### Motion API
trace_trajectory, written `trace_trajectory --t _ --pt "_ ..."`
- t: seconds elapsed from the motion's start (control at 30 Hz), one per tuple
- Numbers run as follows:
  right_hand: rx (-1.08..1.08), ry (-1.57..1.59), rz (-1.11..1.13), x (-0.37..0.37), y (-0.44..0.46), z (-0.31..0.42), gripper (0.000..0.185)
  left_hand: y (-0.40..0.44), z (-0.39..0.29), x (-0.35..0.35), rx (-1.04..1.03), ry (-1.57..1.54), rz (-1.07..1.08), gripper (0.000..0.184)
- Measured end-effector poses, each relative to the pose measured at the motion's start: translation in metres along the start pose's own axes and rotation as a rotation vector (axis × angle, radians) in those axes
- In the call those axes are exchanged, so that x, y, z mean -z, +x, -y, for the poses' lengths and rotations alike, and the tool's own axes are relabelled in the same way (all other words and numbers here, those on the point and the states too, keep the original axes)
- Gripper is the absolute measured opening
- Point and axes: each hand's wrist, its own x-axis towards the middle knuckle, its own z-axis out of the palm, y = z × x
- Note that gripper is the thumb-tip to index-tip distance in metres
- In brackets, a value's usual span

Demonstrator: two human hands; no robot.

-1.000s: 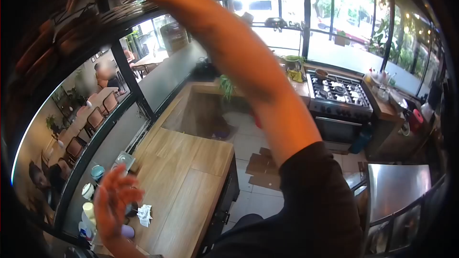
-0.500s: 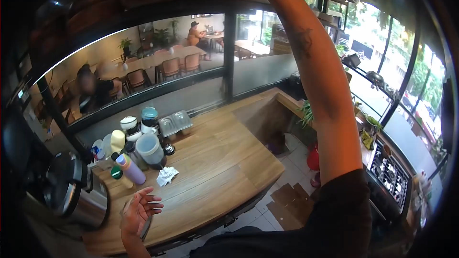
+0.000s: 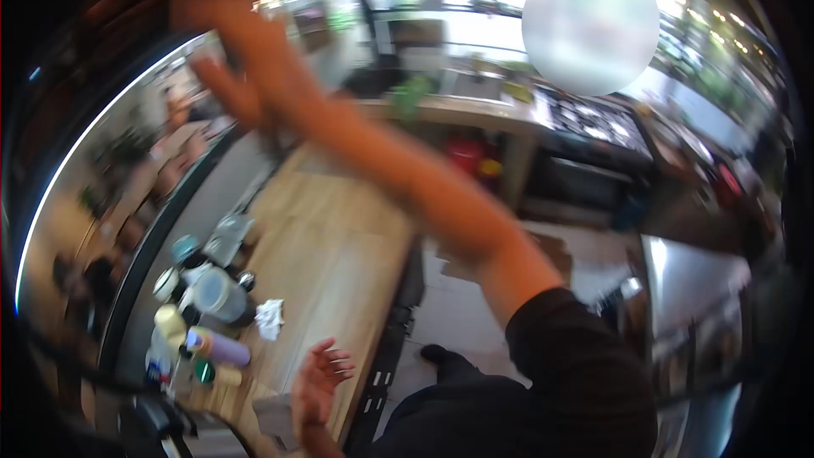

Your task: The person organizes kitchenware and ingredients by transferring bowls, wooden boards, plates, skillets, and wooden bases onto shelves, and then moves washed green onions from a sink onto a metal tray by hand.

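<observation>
My left hand (image 3: pixel 320 383) hovers above the near part of the wooden counter (image 3: pixel 331 229), fingers apart and slightly curled, holding nothing. Up at the top left, my right hand (image 3: pixel 233 51) is raised at the end of a stretched arm. Its thumb stands out from the palm, but the other fingers blur into the dark shelf area, so what they touch cannot be made out. A crumpled white tissue (image 3: pixel 270 319) lies up and left of my left hand. Beside it are a purple bottle (image 3: pixel 222 347) and a clear tub (image 3: pixel 220 295).
Steel trays (image 3: pixel 227 239) and a pale yellow bottle (image 3: pixel 170 325) line the glass partition. A gas stove (image 3: pixel 598 123) stands at the back right, with a steel-topped unit (image 3: pixel 699 276) nearer on the right. Cardboard (image 3: pixel 543 256) lies on the floor. People sit beyond the glass.
The view has swung right again after turning left. My right arm now slants toward the top left, its hand more visible. My left hand appears farther right and stays open.
</observation>
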Motion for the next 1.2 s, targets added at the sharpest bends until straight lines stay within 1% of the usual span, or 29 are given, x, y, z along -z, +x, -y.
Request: trace_trajectory --t 0.03,0.07,0.13,0.17,0.2,0.23,0.3,0.33,0.37,0.47,0.5,0.53,0.57,0.6,0.63,0.67,0.73,0.77,0.8,0.83,0.9,0.93,0.97,1.0,1.03,1.1,1.13,1.17,1.2 --pt "-0.152 -0.017 0.016 0.011 -0.076 0.038 0.043 0.006 0.018 -0.006 0.109 -0.029 0.072 0.058" --pt "-0.158 -0.127 0.012 0.023 -0.149 0.078 0.041 0.011 0.044 -0.010 0.221 0.020 0.146 0.055" --pt "-0.787 -0.247 0.358 0.045 -0.329 0.178 0.052 0.009 0.086 -0.033 0.448 0.270 0.274 0.047" --pt "-1.183 -0.366 0.431 0.056 -0.411 0.248 0.051 0.000 0.107 -0.044 0.516 0.399 0.416 0.046" --pt "-1.057 -0.431 0.495 0.090 -0.503 0.325 0.051 -0.006 0.133 -0.047 0.635 0.559 0.594 0.049" --pt "-1.402 -0.486 0.674 0.124 -0.558 0.413 0.047 -0.012 0.155 -0.057 0.751 0.740 0.779 0.053" --pt "-2.062 -0.551 1.113 0.186 -0.579 0.584 0.040 -0.064 0.164 -0.104 0.364 1.289 1.237 0.059" --pt "-2.284 -0.507 1.254 0.204 -0.571 0.661 0.038 -0.085 0.173 -0.118 0.247 1.384 1.418 0.065" --pt "-2.461 -0.475 1.288 0.222 -0.555 0.730 0.035 -0.101 0.186 -0.133 0.235 1.409 1.553 0.065" --pt "-2.859 -0.746 0.495 0.236 -0.488 0.884 0.048 -0.145 0.245 -0.148 0.096 1.589 2.023 0.069" --pt "-2.624 -1.114 0.141 0.228 -0.499 0.936 0.045 -0.169 0.254 -0.169 0.067 1.581 2.120 0.069" --pt "-2.311 -1.445 -0.151 0.222 -0.514 0.986 0.043 -0.197 0.261 -0.190 0.005 1.753 2.262 0.072" --pt "-2.317 -1.495 -0.213 0.207 -0.499 1.015 0.043 -0.225 0.271 -0.210 -0.078 1.930 2.383 0.075" --pt "-1.995 -1.673 -0.781 0.190 -0.475 1.040 0.041 -0.250 0.291 -0.225 -0.106 1.930 2.414 0.078" --pt "-1.567 -1.779 -1.270 0.175 -0.460 1.070 0.040 -0.285 0.313 -0.243 -0.147 1.896 2.476 0.078" --pt "-1.263 -1.774 -1.564 0.152 -0.483 1.107 0.031 -0.327 0.330 -0.256 -0.260 1.847 2.474 0.079" --pt "-1.248 -1.739 -1.766 0.098 -0.501 1.174 0.033 -0.408 0.377 -0.282 -0.451 1.760 2.457 0.079" --pt "-1.333 -1.543 -1.938 0.070 -0.489 1.202 0.036 -0.449 0.405 -0.290 -0.539 1.742 2.446 0.078" --pt "-1.399 -1.327 -2.100 0.042 -0.470 1.220 0.038 -0.497 0.423 -0.299 -0.524 1.625 2.486 0.077" --pt "-1.383 -1.330 -2.124 0.022 -0.453 1.242 0.038 -0.550 0.434 -0.317 -0.514 1.494 2.517 0.077" --pt "-1.458 -1.137 -2.287 -0.008 -0.423 1.288 0.039 -0.663 0.435 -0.349 -0.395 1.426 2.630 0.078" --pt "-1.465 -1.136 -2.304 -0.013 -0.409 1.316 0.039 -0.715 0.444 -0.362 -0.412 1.299 2.719 0.076" --pt "-1.313 -1.160 -2.392 -0.017 -0.396 1.342 0.041 -0.761 0.452 -0.372 -0.420 1.175 2.800 0.075" --pt "-1.155 -1.183 -2.472 -0.018 -0.382 1.367 0.042 -0.810 0.449 -0.386 -0.261 1.089 2.840 0.071" --pt "-1.161 -1.175 -2.488 -0.015 -0.367 1.394 0.042 -0.858 0.448 -0.401 -0.109 1.001 2.866 0.067" --pt "-1.011 -1.438 -2.392 0.009 -0.335 1.454 0.036 -0.944 0.502 -0.433 -0.190 0.914 2.934 0.058" --pt "-0.897 -1.496 -2.355 0.024 -0.320 1.481 0.034 -0.991 0.492 -0.450 0.254 0.903 2.876 0.053" --pt "-0.783 -1.555 -2.311 0.040 -0.303 1.508 0.032 -1.042 0.491 -0.467 0.349 0.876 2.818 0.051" --pt "-0.701 -1.611 -2.263 0.060 -0.279 1.534 0.030 -1.092 0.483 -0.485 0.321 0.803 2.788 0.050"
